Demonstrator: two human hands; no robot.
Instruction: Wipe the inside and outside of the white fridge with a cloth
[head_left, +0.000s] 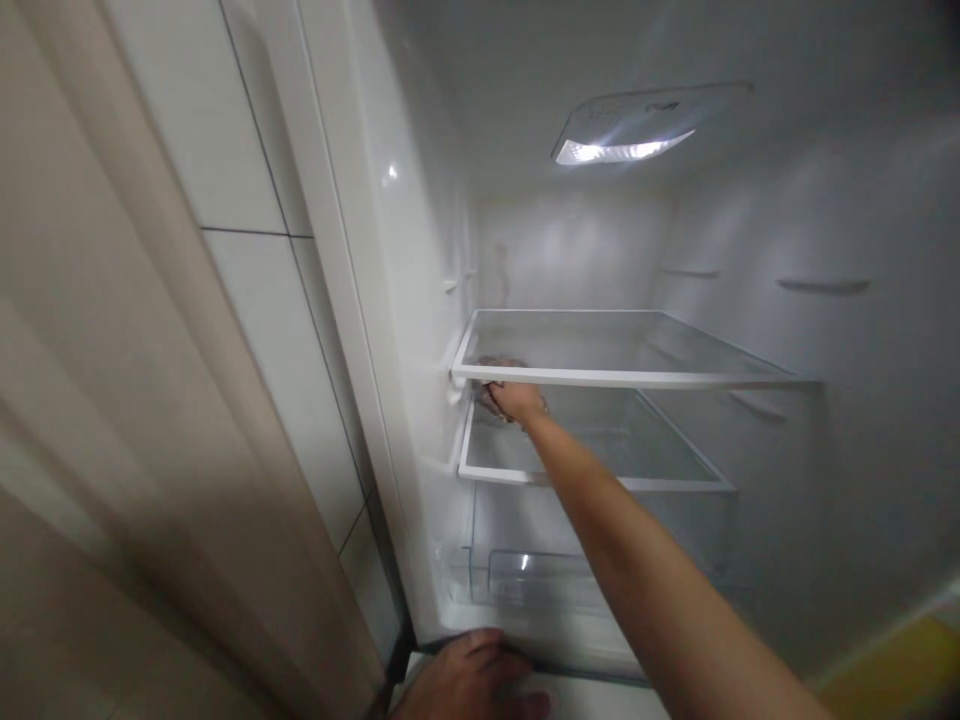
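Inside a refrigerator, my right hand (517,398) is closed on a crumpled, brownish-grey cloth (495,402). It is at the left side, just under the front edge of the upper glass shelf (570,338) and above the lower glass shelf (600,450). Part of the cloth shows through the upper glass. My right forearm crosses in front of the lower shelf. At the bottom of the view, my left hand (476,675) rests by the refrigerator's lower front edge, its fingers loosely apart and partly cut off by the frame.
A lit lamp (626,150) is set in the refrigerator's ceiling. Shelf ledges (823,286) stick out from the right wall. Low down is a clear plastic drawer (540,578). To the left stand a tiled wall (277,330) and a beige panel (127,350).
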